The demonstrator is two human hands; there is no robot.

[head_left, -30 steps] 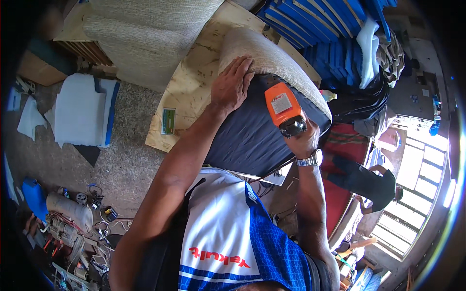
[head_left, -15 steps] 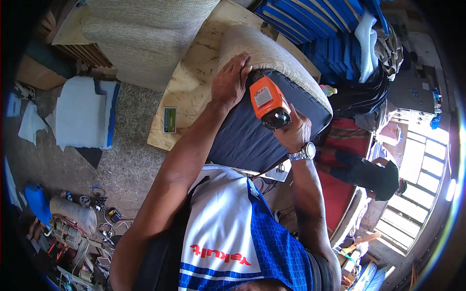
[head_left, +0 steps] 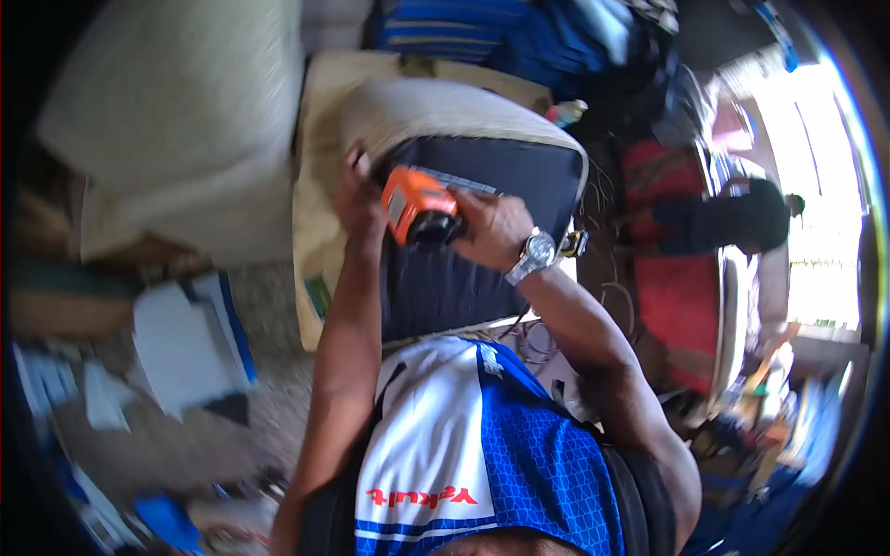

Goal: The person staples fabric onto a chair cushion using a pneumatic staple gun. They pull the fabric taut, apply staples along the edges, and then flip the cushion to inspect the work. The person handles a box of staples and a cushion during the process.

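**A:** Gripping an orange power tool (head_left: 419, 206), our right hand (head_left: 496, 227) wraps its fingers around the handle, a wristwatch (head_left: 535, 252) on the wrist. The tool sits over the dark underside of an upholstered seat cushion (head_left: 482, 278), near the cushion's upper left corner.

**B:** Can we see the working end of the tool?

**A:** No. The tool's front faces away from us and is blurred, so we cannot tell whether it touches the dark fabric.

**B:** And our left hand (head_left: 357, 190)?

**A:** It lies flat and spread on the cushion's edge, just beside the tool, where the beige covering (head_left: 436, 111) meets the dark panel. Its fingertips are smeared by motion blur; we cannot say whether they pinch the fabric or only press on it.

**B:** What carries the cushion?

**A:** A pale wooden board (head_left: 315, 241), mostly covered by the cushion, with our left forearm crossing it.

**B:** The surroundings?

**A:** Hard to read. A large beige upholstered piece (head_left: 176, 120) at upper left is blurred. Blue striped fabric (head_left: 445, 23) is cut off by the top edge. At right, bright window glare washes out detail beside a red piece (head_left: 672, 306).
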